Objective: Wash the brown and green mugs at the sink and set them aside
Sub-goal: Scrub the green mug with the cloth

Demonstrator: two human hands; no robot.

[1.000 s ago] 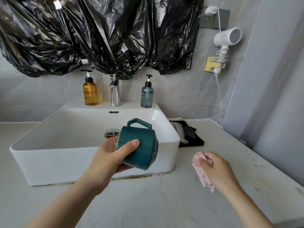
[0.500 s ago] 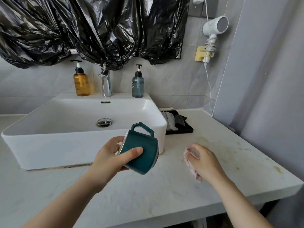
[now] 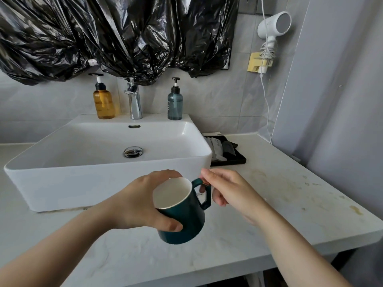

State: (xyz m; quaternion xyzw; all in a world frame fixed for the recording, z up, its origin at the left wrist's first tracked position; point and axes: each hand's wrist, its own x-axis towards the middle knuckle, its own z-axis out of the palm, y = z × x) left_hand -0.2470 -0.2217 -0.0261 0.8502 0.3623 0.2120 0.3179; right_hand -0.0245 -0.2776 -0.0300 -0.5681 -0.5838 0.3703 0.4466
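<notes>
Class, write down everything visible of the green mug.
The green mug is glossy, seemingly ceramic: dark green outside, white and empty inside, angular handle pointing right. It hangs tilted above the countertop, before the sink, mouth toward the camera. The left hand grips its body; the right hand pinches the handle.

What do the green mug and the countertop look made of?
The green mug: likely glazed ceramic, glossy dark-green outside, smooth white inside. The countertop: looks like marble or imitation stone, pale with grey veining, fairly matte.
</notes>
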